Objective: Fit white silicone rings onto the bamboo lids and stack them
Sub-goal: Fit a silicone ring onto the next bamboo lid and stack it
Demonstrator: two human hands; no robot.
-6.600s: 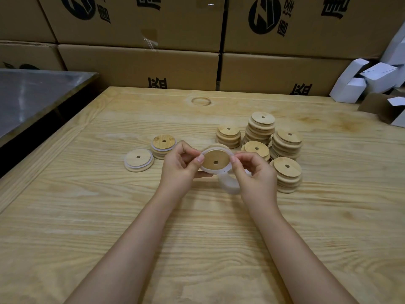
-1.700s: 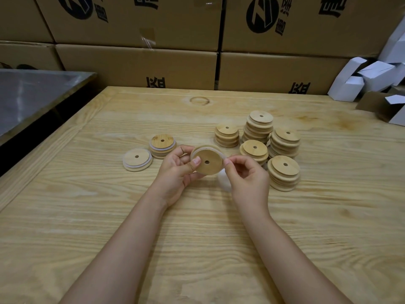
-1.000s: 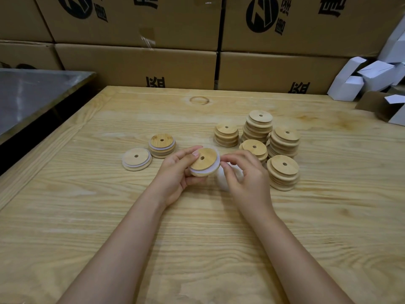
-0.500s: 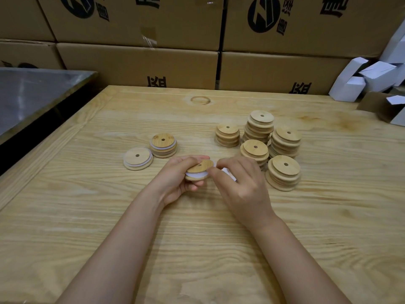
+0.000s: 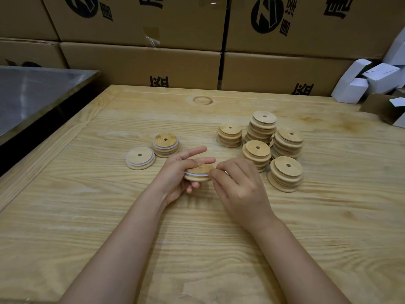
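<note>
My left hand (image 5: 178, 172) holds a bamboo lid (image 5: 199, 174) flat between thumb and fingers, a white silicone ring showing round its groove. My right hand (image 5: 237, 183) has its fingertips at the lid's right edge, fingers curled; what they pinch is hidden. To the left sit a ringed lid (image 5: 140, 157) and a short stack of ringed lids (image 5: 166, 145). Several stacks of bare bamboo lids (image 5: 262, 128) stand at the right; the nearest stack (image 5: 285, 173) is right of my right hand.
The wooden table (image 5: 197, 238) has a raised border on the left. A steel surface (image 5: 32, 93) lies beyond its left edge. Cardboard boxes (image 5: 153, 62) wall off the back. White folded cartons (image 5: 372, 82) pile at the back right.
The lid was tilted upright in both hands; it has been laid flat and lowered toward the table. My right hand has moved in over the spot where a loose white ring lay.
</note>
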